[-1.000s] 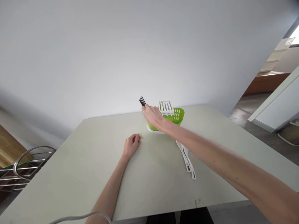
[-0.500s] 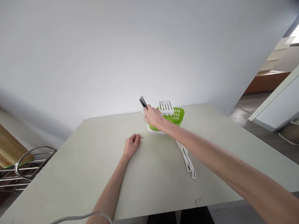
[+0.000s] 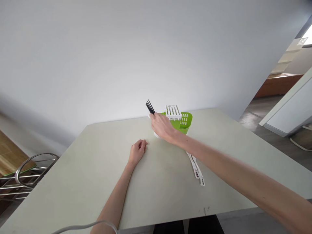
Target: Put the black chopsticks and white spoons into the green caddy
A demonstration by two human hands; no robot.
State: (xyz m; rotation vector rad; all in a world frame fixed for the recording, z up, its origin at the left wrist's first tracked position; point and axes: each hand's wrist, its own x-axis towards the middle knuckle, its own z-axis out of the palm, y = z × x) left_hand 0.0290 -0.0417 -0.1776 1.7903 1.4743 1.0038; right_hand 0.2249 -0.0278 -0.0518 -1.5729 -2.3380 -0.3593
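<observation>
In the head view, the only one, a pale grey-green table (image 3: 156, 191) stands against a plain white wall (image 3: 122, 65). Near its far edge, right of centre, sits a green holder (image 3: 184, 131) with perforated sides, topped by a white slotted rack (image 3: 173, 117). The right hand (image 3: 163, 126) reaches across from the lower right, its back hiding the holder's left end. A bundle of thin black sticks (image 3: 150, 107) rises above its fingers at the holder's left end, leaning up and to the left. The fingers are bunched at the lower part of the bundle; whether they grip it or merely touch it cannot be told.

Over the last second, the right hand has shifted slightly right and toward the wearer, while the stick tips remain almost in place. More of each stick now shows, which suggests the holder, rather than the hand, is taking their weight.

The left hand (image 3: 137, 150) rests on the table to the left and nearer the wearer, fingers loosely curled together, with nothing visible in it; it has not moved. Two white utensils (image 3: 195, 170) lie side by side under the right forearm, handles toward the wearer, also unmoved.
</observation>
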